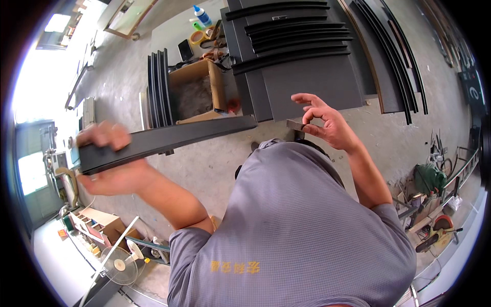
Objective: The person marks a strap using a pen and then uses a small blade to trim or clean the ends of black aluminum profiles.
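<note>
My left hand [118, 179], somewhat blurred, grips the outer end of a long dark grey board [174, 137], with fingers over the top and thumb side below. The board slants up to the right, its far end near the edge of a stack of dark panels [312, 79]. My right hand [330, 125] pinches a small flat brownish-grey piece [294, 124] between thumb and index finger, the other fingers raised. This piece is apart from the board's end; its exact kind cannot be made out.
Several black curved-looking strips [302, 38] lie on the panels, more [158, 87] beside an open cardboard box [218, 87]. A blue-and-white bottle [203, 16], tape roll [196, 37] and phone [185, 50] sit behind. A fan [120, 265] stands lower left.
</note>
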A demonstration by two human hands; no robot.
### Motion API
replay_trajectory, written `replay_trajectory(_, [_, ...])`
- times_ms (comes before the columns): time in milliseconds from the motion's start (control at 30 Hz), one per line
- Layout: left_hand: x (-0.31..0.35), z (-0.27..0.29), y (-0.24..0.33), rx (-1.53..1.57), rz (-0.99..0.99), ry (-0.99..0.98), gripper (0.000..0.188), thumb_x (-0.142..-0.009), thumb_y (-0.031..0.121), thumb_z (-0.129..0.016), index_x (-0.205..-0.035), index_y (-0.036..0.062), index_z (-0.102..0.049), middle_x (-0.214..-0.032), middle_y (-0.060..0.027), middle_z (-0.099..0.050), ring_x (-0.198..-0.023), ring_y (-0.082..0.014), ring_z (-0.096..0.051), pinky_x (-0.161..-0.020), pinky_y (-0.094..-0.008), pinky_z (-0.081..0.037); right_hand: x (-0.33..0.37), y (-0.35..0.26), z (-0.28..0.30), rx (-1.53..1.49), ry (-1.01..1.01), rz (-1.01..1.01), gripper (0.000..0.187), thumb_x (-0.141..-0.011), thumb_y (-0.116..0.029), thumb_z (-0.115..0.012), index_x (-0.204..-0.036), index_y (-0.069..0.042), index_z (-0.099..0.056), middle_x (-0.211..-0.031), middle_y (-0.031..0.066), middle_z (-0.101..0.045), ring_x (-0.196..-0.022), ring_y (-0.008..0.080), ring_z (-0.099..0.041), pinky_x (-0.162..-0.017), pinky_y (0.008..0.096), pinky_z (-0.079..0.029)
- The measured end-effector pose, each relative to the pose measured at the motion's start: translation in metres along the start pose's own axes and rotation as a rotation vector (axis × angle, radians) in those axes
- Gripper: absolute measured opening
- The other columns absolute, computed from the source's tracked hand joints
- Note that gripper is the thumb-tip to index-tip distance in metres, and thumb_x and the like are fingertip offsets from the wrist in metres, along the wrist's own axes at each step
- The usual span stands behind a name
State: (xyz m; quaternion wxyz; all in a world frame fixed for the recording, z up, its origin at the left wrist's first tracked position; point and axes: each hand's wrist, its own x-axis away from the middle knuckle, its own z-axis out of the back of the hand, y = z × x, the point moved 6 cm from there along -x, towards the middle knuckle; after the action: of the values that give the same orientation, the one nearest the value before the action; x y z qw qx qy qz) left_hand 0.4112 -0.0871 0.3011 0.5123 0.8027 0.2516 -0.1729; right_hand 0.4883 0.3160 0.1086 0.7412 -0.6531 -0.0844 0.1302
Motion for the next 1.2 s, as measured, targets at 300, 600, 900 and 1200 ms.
replay_trajectory(300, [-0.006,0.097,-0.03,0.654,0.066,0.193,0.062,-0.102,0.071,-0.05,-0.094,0.0097,-0.048,-0.079,0.0002,-0.042,-0.067,-0.0132,-0.04,-0.061,-0.0294,-0.036,-0.001,-0.01,-0.011,-0.168,0.022,0.071,0.012,-0.094,-0.016,-0.083,-0.09,-0.01,-0.073,-0.177,0.0144,-0.029,-0.167,0.0357,-0.019,-0.131,0.0629,-0.019])
replay_trajectory(600, [0.02,0.098,-0.049,-0.206,0.174,0.056,0.074,-0.095,0.053,-0.079,-0.142,0.0003,-0.056,-0.117,-0.0068,-0.059,-0.108,-0.0189,-0.06,-0.094,-0.0324,-0.053,0.017,0.016,0.021,-0.522,0.251,0.016,0.018,-0.095,-0.021,-0.085,-0.092,-0.008,-0.074,-0.172,0.0125,-0.041,-0.127,0.0113,-0.054,-0.096,0.0281,-0.041])
replay_trajectory(900, [0.098,0.117,-0.086,-1.021,1.028,-0.978,0.086,-0.07,0.011,-0.092,-0.149,0.0038,-0.058,-0.131,-0.0154,-0.071,-0.107,-0.0263,-0.072,-0.094,-0.0391,-0.057,0.032,0.006,0.041,-0.153,0.133,-0.205,0.012,-0.098,-0.011,-0.079,-0.091,-0.004,-0.072,-0.17,0.0111,-0.046,-0.122,0.011,-0.063,-0.087,0.0264,-0.055])
replay_trajectory(1200, [0.154,-0.043,-0.164,-1.003,0.756,-1.268,0.059,-0.086,0.023,-0.081,-0.138,0.0067,-0.059,-0.113,-0.0237,-0.074,-0.107,-0.0433,-0.071,-0.091,-0.0483,-0.056,-0.008,-0.028,-0.037,0.017,-0.101,-0.11,0.013,-0.095,-0.009,-0.079,-0.091,-0.002,-0.068,-0.172,0.0199,-0.041,-0.159,0.0364,-0.04,-0.125,0.0447,-0.035])
